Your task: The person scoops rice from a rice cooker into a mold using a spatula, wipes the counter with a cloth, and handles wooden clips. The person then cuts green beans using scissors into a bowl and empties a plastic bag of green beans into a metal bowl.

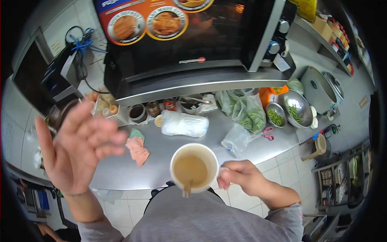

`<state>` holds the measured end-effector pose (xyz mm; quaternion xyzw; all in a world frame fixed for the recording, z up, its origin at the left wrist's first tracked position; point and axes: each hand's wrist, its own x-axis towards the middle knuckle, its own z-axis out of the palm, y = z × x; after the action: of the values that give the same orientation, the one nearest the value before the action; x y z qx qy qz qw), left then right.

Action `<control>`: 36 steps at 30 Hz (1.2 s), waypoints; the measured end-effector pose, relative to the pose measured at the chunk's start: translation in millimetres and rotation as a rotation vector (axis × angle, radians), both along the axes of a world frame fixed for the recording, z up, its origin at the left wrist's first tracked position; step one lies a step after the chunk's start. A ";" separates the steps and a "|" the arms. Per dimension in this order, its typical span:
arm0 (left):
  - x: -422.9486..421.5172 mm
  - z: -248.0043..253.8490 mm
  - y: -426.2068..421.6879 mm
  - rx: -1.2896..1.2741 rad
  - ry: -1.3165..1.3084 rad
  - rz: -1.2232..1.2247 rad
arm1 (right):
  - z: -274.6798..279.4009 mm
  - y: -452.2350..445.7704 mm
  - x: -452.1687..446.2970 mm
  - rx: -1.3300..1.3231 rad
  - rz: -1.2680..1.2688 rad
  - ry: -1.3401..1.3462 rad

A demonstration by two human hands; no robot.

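A white mug (215,156) with light brown liquid inside is held up in front of my body, above the counter's front edge. My right hand (242,177) is closed around its handle on the right side. Something thin, perhaps a spoon handle (188,189), shows at the mug's near rim; its kind is unclear. My left hand (80,143) is raised at the left with the palm up and fingers spread, slightly blurred, holding nothing. Nearest it on the counter lies a pink and green cloth (137,148).
Behind the mug are a white wrapped bundle (184,124), spice jars (153,109), bags of greens (250,115), pink scissors (267,134) and a steel bowl (298,109) with cut green vegetables. A microwave oven (193,74) overhangs the steel counter (161,161). A person's arm (50,233) shows at lower left.
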<state>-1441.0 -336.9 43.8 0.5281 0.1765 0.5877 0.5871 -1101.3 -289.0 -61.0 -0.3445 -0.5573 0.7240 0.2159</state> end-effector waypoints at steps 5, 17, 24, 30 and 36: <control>-21.2 -46.4 -34.7 0.001 0.276 0.238 | -125.3 49.0 16.4 0.078 -0.430 -0.070; -24.3 -55.9 -49.5 -0.042 0.332 0.059 | -296.6 213.3 5.2 0.020 -0.756 -0.026; -34.0 -64.4 -64.5 -0.103 0.704 -0.162 | -278.7 224.0 -17.1 0.309 -0.858 -0.319; -68.6 -89.3 -81.9 -0.201 0.639 -0.168 | -222.3 142.7 -99.5 0.809 -0.890 -0.180; -102.5 -105.3 -83.6 -0.114 0.603 -0.264 | -197.4 82.3 -263.4 1.012 -0.106 -0.188</control>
<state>-1543.4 -420.4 -61.5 0.6628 0.3049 0.3128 0.6082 -1364.7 -206.6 -258.4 -0.2885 -0.8364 0.3179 0.3408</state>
